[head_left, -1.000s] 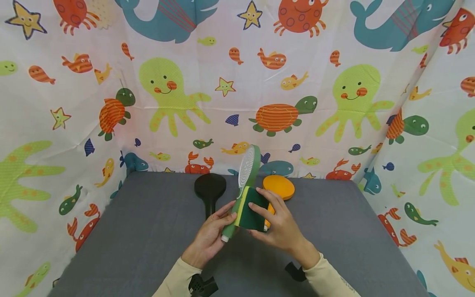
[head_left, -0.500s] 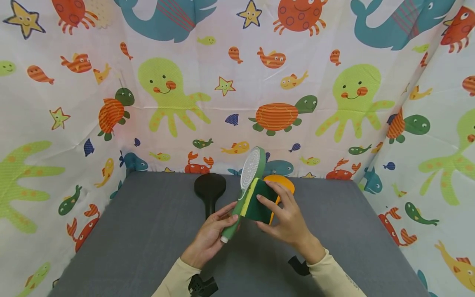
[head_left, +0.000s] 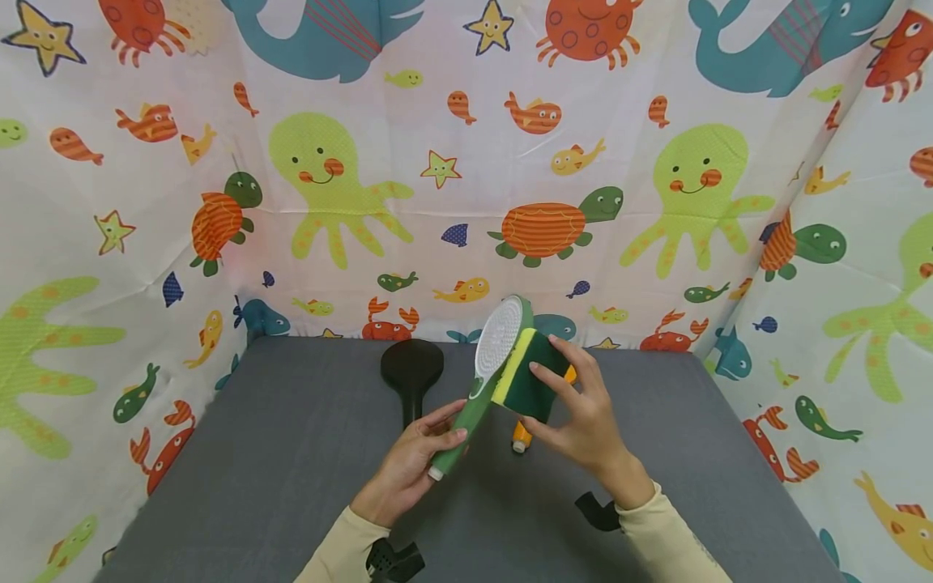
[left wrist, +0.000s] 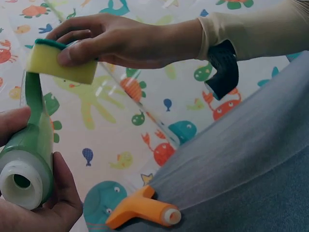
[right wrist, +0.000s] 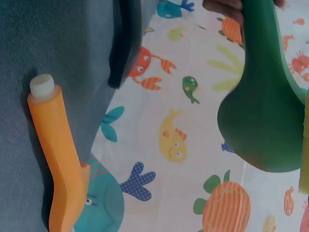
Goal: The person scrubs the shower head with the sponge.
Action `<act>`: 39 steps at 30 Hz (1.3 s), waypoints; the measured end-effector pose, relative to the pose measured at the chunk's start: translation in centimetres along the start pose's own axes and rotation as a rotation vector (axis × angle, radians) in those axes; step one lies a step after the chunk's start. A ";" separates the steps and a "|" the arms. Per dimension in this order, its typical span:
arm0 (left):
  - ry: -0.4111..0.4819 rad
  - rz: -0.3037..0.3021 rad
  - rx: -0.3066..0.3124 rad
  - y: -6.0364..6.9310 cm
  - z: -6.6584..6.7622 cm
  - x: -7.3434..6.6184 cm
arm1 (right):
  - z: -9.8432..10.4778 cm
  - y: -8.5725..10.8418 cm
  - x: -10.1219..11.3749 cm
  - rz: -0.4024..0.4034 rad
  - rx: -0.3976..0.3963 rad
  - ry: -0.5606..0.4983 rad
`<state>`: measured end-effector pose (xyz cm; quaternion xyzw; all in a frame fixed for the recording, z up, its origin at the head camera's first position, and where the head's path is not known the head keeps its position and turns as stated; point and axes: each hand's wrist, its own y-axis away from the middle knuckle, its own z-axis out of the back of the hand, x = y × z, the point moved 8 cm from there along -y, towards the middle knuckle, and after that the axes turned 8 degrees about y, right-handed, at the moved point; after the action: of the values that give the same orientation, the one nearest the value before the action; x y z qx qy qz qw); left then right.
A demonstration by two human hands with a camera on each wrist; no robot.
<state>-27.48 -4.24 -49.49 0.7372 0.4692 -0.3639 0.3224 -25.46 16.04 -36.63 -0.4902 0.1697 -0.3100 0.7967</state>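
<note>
A green handheld shower head (head_left: 499, 338) with a white perforated face is tilted above the table; my left hand (head_left: 411, 457) grips it by the handle. My right hand (head_left: 594, 421) holds a sponge (head_left: 538, 379), yellow with a dark green scouring side, between thumb and fingers. The sponge's yellow side faces the shower head's right edge near the neck; whether they touch is hard to tell. In the left wrist view the sponge (left wrist: 63, 64) is at the far end of the green handle (left wrist: 29, 137). The right wrist view shows the smooth green back (right wrist: 263, 128).
A black shower head (head_left: 412, 368) lies on the grey table (head_left: 291, 453), left of the hands. Behind the sponge and right hand lies an orange shower head (head_left: 521, 437), mostly hidden. A curtain (head_left: 466, 227) printed with sea animals surrounds the table at the back and sides.
My right hand has moved the sponge up and right along the shower head, from the handle towards the head. The green head has tipped slightly right, its white face turning more towards view.
</note>
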 end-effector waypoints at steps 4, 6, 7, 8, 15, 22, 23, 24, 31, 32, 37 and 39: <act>-0.026 0.010 0.023 0.1 0.1 0.1 | 0.8 -0.4 -0.5 -0.020 -0.032 -0.010; -0.036 0.013 0.037 0.2 0.1 0.1 | 1.1 -0.5 -0.7 -0.037 -0.034 -0.016; -0.040 0.014 0.042 0.2 0.1 0.1 | 1.2 -0.5 -0.9 -0.044 -0.037 -0.022; -0.043 0.015 0.048 0.2 0.1 0.1 | 1.3 -0.6 -1.0 -0.051 -0.038 -0.028; -0.066 0.010 0.062 0.3 0.4 -0.1 | 2.0 -0.8 -1.9 -0.080 -0.048 -0.075; -0.051 0.007 0.096 0.3 0.6 -0.1 | 2.2 -0.9 -2.7 -0.143 -0.011 -0.136; -0.053 0.007 0.095 0.2 0.7 -0.1 | 2.2 -0.9 -2.7 -0.147 -0.002 -0.127; -0.058 0.004 0.092 0.2 0.8 -0.1 | 2.2 -0.8 -2.6 -0.146 0.004 -0.115; -0.089 -0.008 0.094 0.1 1.4 -0.3 | 2.4 -0.8 -1.5 -0.092 0.007 -0.058; -0.092 -0.007 0.097 0.1 1.5 -0.3 | 2.5 -0.8 -1.3 -0.084 0.006 -0.057; -0.112 -0.005 0.132 0.1 1.7 -0.3 | 2.8 -0.8 -1.1 -0.072 0.000 -0.089; -0.122 -0.004 0.142 0.1 1.9 -0.3 | 2.9 -0.8 -1.3 -0.080 -0.004 -0.122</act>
<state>-27.94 -5.93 -50.23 0.7335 0.4234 -0.4412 0.2968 -25.07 18.58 -34.62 -0.5163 0.1016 -0.3109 0.7915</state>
